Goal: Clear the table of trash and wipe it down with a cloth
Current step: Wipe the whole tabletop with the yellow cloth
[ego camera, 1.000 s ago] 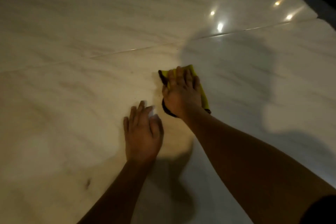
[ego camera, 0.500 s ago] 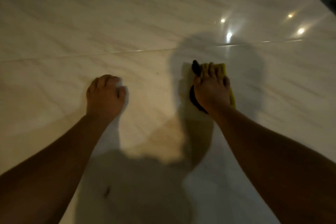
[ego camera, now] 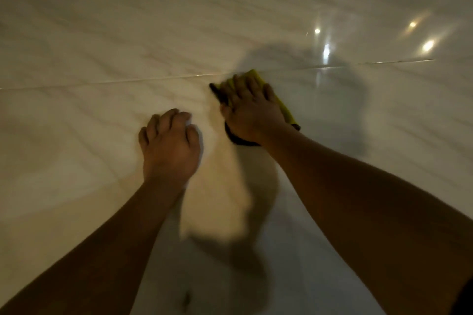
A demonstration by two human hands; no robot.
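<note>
The right hand (ego camera: 252,111) lies palm-down with its fingers spread flat on a yellow cloth (ego camera: 258,79) with a dark edge, pressing it against the pale marbled desk (ego camera: 102,33); the cloth shows beyond the fingertips, along the outer side of the hand and under the wrist, right at a thin seam (ego camera: 128,81) that runs across the desk. Just beside it, apart from the cloth, the left hand (ego camera: 170,147) rests knuckles-up on the bare desk with fingers curled under, and whether it grips anything I cannot tell. A small dark mark (ego camera: 186,300) sits on the desk near the person, between the two forearms.
</note>
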